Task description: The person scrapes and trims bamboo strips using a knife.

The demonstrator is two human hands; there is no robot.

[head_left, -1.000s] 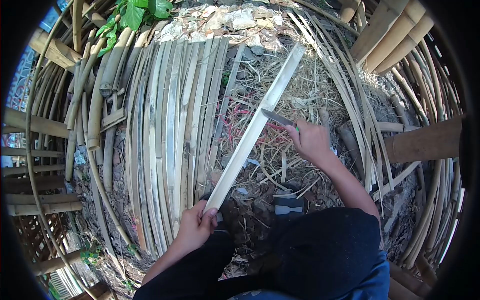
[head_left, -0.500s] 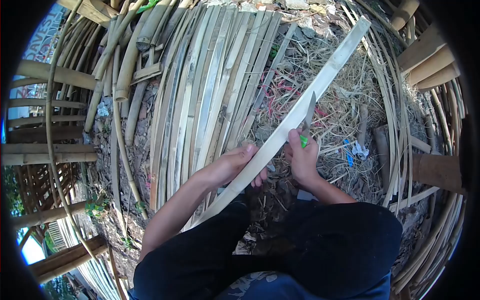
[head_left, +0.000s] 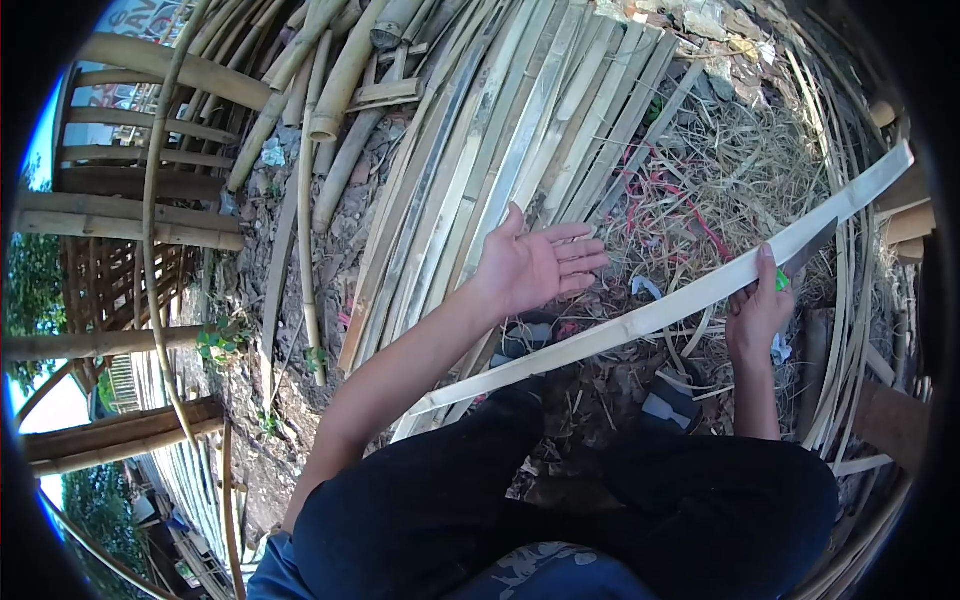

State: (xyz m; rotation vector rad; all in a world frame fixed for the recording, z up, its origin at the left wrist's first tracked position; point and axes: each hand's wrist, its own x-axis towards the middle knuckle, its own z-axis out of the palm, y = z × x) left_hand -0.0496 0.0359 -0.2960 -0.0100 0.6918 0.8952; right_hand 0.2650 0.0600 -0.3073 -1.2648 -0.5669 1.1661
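Note:
My left hand (head_left: 540,264) is open, palm up with fingers spread, and holds nothing; it hovers over the near ends of the laid-out strips. A long pale bamboo strip (head_left: 650,314) runs slantwise from my left thigh up to the right edge. My right hand (head_left: 762,305) is closed round this strip, thumb on top, and also holds a knife. The knife's green handle (head_left: 783,281) shows beside the thumb, and its dark blade (head_left: 810,250) points up and right, partly behind the strip.
Many split strips (head_left: 490,150) lie side by side ahead of me. Shavings and pink string (head_left: 690,200) cover the ground to their right. Bamboo poles (head_left: 335,100) lie at the upper left, beside a bamboo frame (head_left: 130,225). Long thin strips (head_left: 850,330) stand at the right.
My left hand has let go of the strip and opened. The strip has moved right in my right hand and lies flatter. The view has swung to the left.

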